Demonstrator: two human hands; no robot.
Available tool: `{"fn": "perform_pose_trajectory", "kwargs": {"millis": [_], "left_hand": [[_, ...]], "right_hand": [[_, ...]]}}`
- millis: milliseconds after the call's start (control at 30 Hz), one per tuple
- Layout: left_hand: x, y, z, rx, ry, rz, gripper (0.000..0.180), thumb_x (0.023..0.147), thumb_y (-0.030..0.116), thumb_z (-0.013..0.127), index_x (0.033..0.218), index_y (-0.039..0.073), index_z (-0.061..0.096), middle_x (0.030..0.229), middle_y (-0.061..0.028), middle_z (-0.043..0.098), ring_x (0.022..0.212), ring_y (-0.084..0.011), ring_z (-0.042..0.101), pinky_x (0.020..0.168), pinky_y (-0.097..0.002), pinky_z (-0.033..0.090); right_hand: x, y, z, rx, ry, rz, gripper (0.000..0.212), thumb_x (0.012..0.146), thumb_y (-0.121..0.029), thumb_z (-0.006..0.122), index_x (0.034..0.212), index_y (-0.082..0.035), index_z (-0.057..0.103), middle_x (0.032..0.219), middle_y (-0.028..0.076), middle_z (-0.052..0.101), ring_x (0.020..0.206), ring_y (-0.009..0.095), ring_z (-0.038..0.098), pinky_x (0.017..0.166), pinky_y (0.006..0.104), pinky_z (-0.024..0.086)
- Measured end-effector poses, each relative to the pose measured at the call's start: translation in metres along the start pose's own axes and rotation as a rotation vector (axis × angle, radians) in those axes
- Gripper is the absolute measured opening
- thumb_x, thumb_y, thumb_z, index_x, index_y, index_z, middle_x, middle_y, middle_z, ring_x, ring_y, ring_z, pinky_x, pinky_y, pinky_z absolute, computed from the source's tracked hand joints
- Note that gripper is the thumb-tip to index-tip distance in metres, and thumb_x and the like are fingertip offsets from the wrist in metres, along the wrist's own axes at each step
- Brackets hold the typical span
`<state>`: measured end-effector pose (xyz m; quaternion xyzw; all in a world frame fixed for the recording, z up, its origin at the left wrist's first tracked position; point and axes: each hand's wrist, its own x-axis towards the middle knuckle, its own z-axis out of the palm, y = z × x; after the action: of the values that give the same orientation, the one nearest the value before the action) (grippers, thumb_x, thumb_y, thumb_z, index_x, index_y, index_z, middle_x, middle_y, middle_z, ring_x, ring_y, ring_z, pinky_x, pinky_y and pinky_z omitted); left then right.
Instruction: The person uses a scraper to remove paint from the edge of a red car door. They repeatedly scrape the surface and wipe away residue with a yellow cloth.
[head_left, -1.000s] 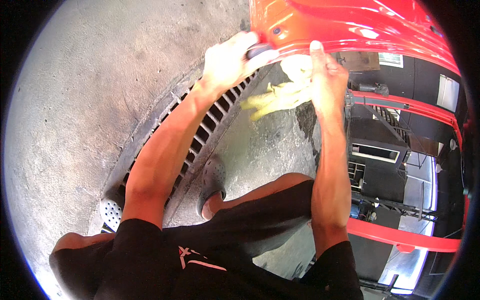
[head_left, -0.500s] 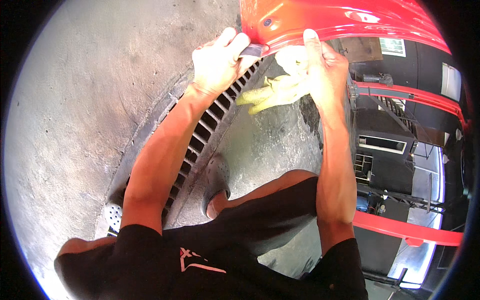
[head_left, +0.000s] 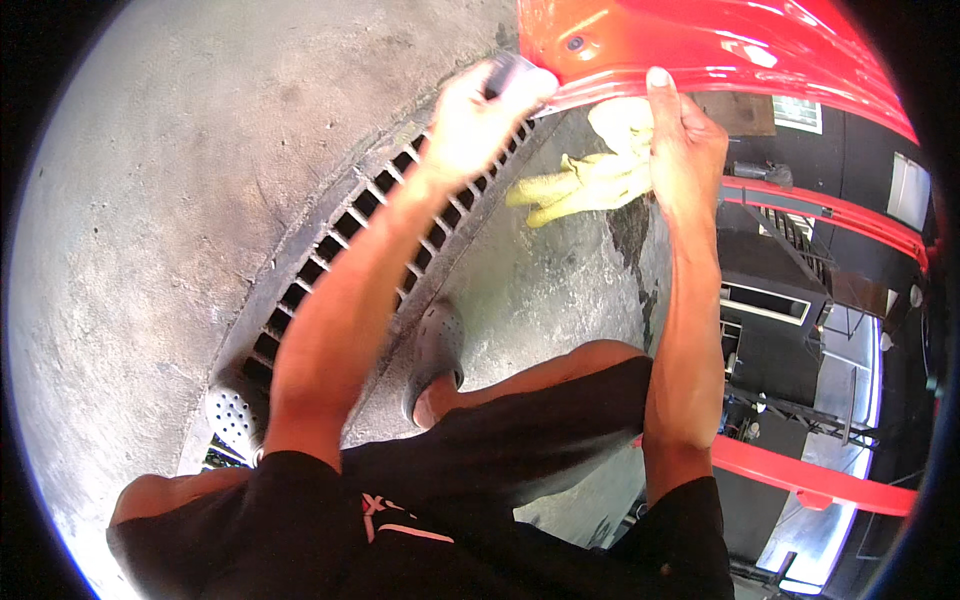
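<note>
Around red panel, concrete (grated), dark wall

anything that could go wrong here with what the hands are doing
The dark block in the left hand could slip and drop toward the floor grate. The bare right hand might get scraped at the edge of the red panel. The yellow fabric beside it may fall.

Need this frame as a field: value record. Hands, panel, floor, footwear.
left hand: grips dark block at red panel's corner; motion-blurred
right hand: holds yellow glove-like cloth, thumb at panel's edge
panel: glossy, curved
floor: grey concrete, slatted grate set in
footwear: grey perforated clogs
</note>
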<state>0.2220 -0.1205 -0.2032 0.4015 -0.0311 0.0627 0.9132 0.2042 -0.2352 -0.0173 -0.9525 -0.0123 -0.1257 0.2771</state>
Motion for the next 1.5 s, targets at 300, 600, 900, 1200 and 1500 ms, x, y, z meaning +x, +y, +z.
{"fn": "perform_pose_trajectory", "kwargs": {"millis": [300,600,900,1200,1500], "left_hand": [[-0.019,-0.005,0.046,-0.444,0.306,-0.339,0.034,0.1,0.039,0.077,0.112,0.008,0.075,0.095,0.0007,0.072,0.081,-0.01,0.064,0.072,-0.0299,0.053],[0.008,-0.001,0.042,-0.364,0.42,-0.396,0.035,0.103,0.04,0.071,0.108,0.006,0.075,0.095,-0.0001,0.07,0.086,-0.0118,0.056,0.082,-0.0342,0.05],[-0.001,0.001,0.045,-0.319,0.466,-0.387,0.03,0.102,0.032,0.073,0.107,0.002,0.073,0.093,-0.0017,0.072,0.086,-0.0118,0.061,0.084,-0.0306,0.052],[-0.016,-0.002,0.048,-0.335,0.412,-0.366,0.028,0.104,0.032,0.07,0.103,0.004,0.072,0.09,0.0024,0.068,0.081,-0.0102,0.056,0.076,-0.0301,0.048],[-0.013,-0.022,-0.013,-0.063,-0.029,-0.021,0.025,0.099,0.03,0.077,0.108,0.007,0.073,0.086,0.0056,0.067,0.077,-0.0047,0.058,0.072,-0.0258,0.05]], "right_hand": [[-0.001,0.004,0.012,0.08,0.079,-0.016,0.05,0.107,-0.042,0.067,0.084,0.0,0.078,0.065,-0.004,0.062,0.057,0.003,0.047,0.052,0.0258,0.038],[-0.005,0.002,0.014,0.062,0.114,-0.01,0.048,0.107,-0.04,0.067,0.082,-0.001,0.076,0.066,-0.006,0.056,0.06,0.003,0.041,0.053,0.0262,0.032],[0.004,0.003,0.015,0.136,0.103,0.009,0.041,0.105,-0.037,0.072,0.089,0.001,0.077,0.074,-0.004,0.063,0.064,0.003,0.047,0.057,0.0244,0.038],[0.006,0.007,0.013,0.105,0.093,0.001,0.044,0.106,-0.037,0.07,0.084,0.0,0.076,0.068,-0.006,0.058,0.062,0.003,0.043,0.056,0.0248,0.034],[0.004,0.001,0.012,0.091,0.062,-0.033,0.047,0.105,-0.042,0.07,0.089,0.001,0.08,0.07,-0.003,0.064,0.061,0.003,0.046,0.055,0.0249,0.035]]}}
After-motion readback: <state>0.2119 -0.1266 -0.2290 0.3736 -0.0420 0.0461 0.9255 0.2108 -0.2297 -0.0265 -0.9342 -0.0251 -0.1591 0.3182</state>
